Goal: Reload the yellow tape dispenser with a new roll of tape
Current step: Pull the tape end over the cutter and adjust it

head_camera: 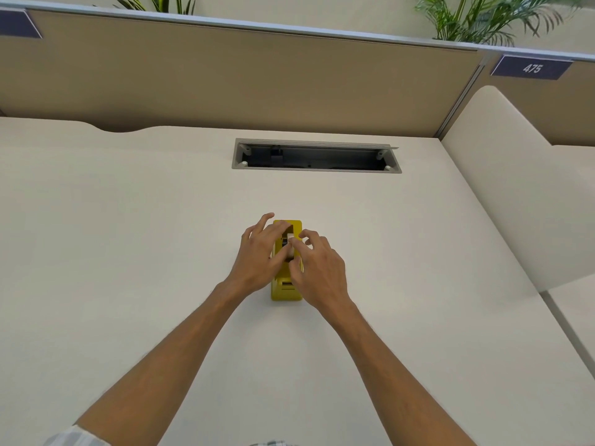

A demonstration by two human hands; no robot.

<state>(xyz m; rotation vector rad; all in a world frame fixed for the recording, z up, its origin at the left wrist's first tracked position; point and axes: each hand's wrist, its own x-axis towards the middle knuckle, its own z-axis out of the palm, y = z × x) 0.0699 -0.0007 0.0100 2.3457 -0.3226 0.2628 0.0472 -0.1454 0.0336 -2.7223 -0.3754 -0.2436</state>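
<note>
Both hands worked over the yellow tape dispenser (286,292) on the desk (128,220): left hand (259,255) steadying it, right hand (317,268) pinching the white tape roll (290,239); seating it squarely looked wise.

A cream desk (128,220) with a recessed grey cable tray (317,156) meets a tan partition (225,75) capped by a pale rail, bearing a dark plaque (532,68) reading what looks like 475, with green plants (483,17) behind.
</note>
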